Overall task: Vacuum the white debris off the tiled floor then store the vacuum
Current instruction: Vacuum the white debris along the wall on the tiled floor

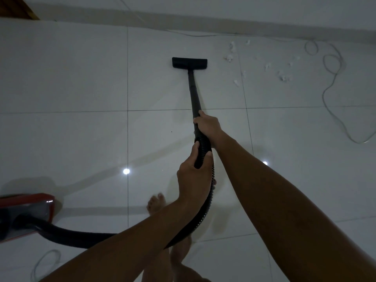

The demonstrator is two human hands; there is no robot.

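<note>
right hand (208,123) grips the black wand (194,94) near its lower end; left hand (193,176) grips the ribbed hose (203,212) just behind it, hands close together but apart. floor nozzle (189,63) flat on the tiled floor (81,78), left of the white debris (264,64), not touching it. red vacuum body (26,214) at lower left. thin cord (333,78) loops right of the debris. bare foot (155,204) below the hands.

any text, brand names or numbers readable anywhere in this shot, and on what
None can be read. The red vacuum body, the black floor nozzle and the wand show no legible label or brand in this dim view; the tiled floor carries no markings.
</note>
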